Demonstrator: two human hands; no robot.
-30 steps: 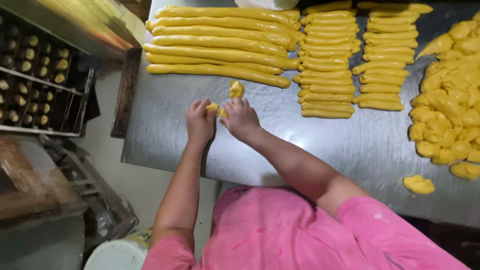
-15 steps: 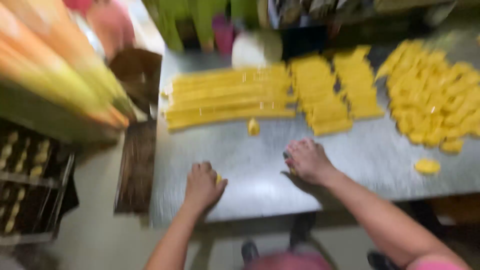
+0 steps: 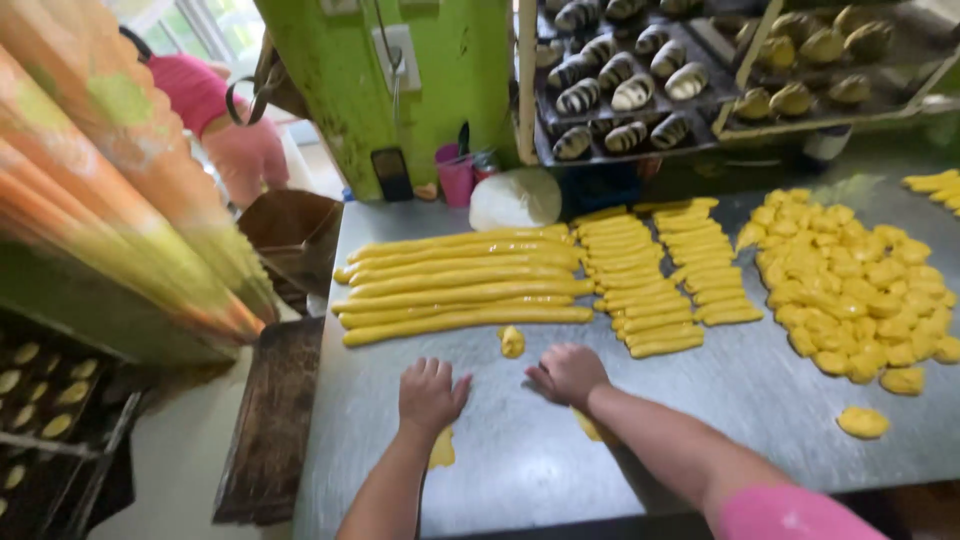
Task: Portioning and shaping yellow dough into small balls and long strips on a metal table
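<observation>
Both hands are working at the near edge of the steel table [image 3: 760, 390]. Left hand [image 3: 430, 395] is lying palm-down w/ fingers spread flat, pressing on a yellow dough piece [image 3: 441, 450] that is showing just below the wrist, near the table's front edge; nothing is being gripped. Right hand [image 3: 568, 373] is resting knuckles-up w/ fingers curled loosely toward the surface; another yellow dough bit [image 3: 588, 426] is peeking out beneath the forearm, and whether the fingers are closing on anything cannot be told. A small dough lump [image 3: 512, 341] is sitting between the hands and the long dough ropes [image 3: 460, 290], which are lying in rows toward the far left part of the table. Short dough sticks [image 3: 640, 280] are lined up in two columns at centre; a heap of cut dough pieces [image 3: 850, 290] is occupying the right side, w/ one stray piece [image 3: 862, 422] nearer the front edge. A white dough ball [image 3: 515, 199] is sitting at the far edge. Trays of striped buns [image 3: 620, 80] are racked behind the table.
</observation>
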